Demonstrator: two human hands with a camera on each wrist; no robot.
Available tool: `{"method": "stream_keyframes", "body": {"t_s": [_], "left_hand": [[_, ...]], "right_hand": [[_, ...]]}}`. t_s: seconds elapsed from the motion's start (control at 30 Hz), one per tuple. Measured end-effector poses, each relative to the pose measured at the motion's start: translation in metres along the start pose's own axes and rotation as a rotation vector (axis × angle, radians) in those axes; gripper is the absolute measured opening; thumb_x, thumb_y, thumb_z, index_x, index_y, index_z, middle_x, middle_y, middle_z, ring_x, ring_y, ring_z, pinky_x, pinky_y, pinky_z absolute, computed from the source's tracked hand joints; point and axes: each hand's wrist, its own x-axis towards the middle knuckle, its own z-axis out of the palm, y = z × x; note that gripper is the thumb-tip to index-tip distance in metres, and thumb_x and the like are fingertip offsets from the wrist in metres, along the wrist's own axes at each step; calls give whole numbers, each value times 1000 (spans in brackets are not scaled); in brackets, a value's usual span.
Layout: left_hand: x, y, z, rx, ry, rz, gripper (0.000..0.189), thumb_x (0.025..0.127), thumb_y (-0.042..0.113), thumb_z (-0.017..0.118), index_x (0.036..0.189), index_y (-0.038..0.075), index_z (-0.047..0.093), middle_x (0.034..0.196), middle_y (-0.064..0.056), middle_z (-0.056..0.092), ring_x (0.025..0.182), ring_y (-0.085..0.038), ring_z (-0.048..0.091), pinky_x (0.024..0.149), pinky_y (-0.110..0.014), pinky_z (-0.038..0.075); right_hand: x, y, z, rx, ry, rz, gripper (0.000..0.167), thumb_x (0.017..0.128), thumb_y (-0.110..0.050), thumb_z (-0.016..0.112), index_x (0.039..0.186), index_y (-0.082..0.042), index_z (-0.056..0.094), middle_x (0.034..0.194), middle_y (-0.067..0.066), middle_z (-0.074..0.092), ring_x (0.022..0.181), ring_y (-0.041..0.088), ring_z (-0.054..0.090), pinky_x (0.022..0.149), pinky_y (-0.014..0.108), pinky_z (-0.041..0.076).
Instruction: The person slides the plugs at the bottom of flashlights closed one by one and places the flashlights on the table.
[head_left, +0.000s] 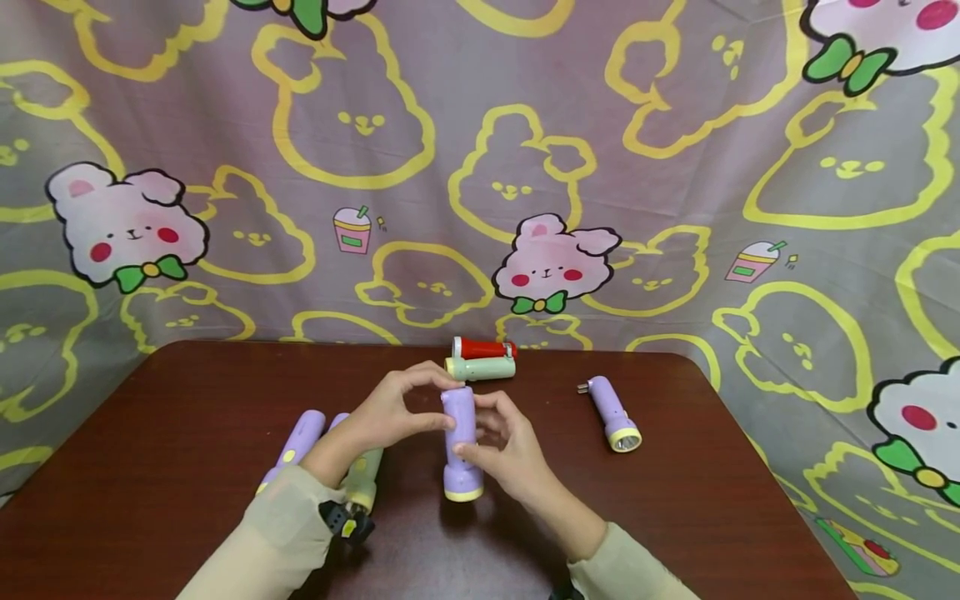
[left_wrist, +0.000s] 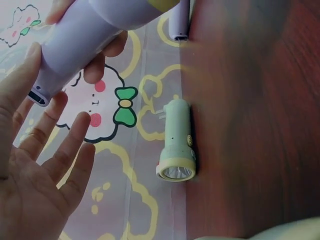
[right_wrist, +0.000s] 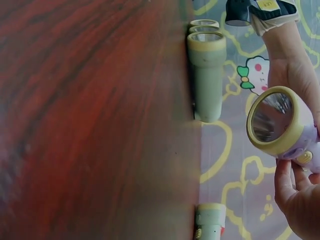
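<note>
Both hands hold a purple flashlight (head_left: 461,433) above the table, its yellow-rimmed head pointing down toward the near edge. At the tail end, my left hand (head_left: 397,408) pinches it between thumb and index finger; the other fingers spread apart in the left wrist view. My right hand (head_left: 517,458) grips the body from the right, thumb on the near side. A dark slot shows on the tail in the left wrist view. The right wrist view shows the clear lens of the held flashlight (right_wrist: 272,117) and its yellow switch.
Left, a purple flashlight (head_left: 302,437) and a green flashlight (head_left: 363,475) lie partly behind the left arm, with another purple one. A purple flashlight (head_left: 611,412) with metal prongs out lies right. Behind are a green flashlight (head_left: 487,368) and a red flashlight (head_left: 483,348).
</note>
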Motion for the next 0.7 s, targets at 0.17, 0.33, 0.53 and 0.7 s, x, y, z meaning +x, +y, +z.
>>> {"method": "stream_keyframes", "body": {"t_s": [0.17,0.33,0.53,0.7], "left_hand": [[-2,4,1,4,23,-1,41,80,11,83,119,9,70,116,-6,69,110,-14,61,96,-50,49],[-4,7,1,0,35,-7,42,80,10,82,119,10,68,115,-5,68,108,-12,61,93,-49,51],[-6,12,2,29,77,-30,43,81,13,81,122,13,68,115,-1,68,109,-10,61,95,-42,50],[-8,16,4,64,101,-44,43,82,15,81,123,13,68,116,0,68,111,-12,61,98,-39,49]], "right_hand": [[1,-4,-2,27,-43,-16,50,85,3,72,126,9,44,118,38,61,92,10,64,78,27,57],[1,-6,-2,54,-65,-35,51,86,2,71,129,10,43,119,41,59,93,9,64,79,26,57],[1,-8,-1,53,-39,-12,53,86,2,70,131,10,44,119,40,60,93,9,65,79,26,56],[1,-8,-2,42,-14,8,53,86,1,71,132,8,45,119,39,61,91,10,65,79,26,56]]}}
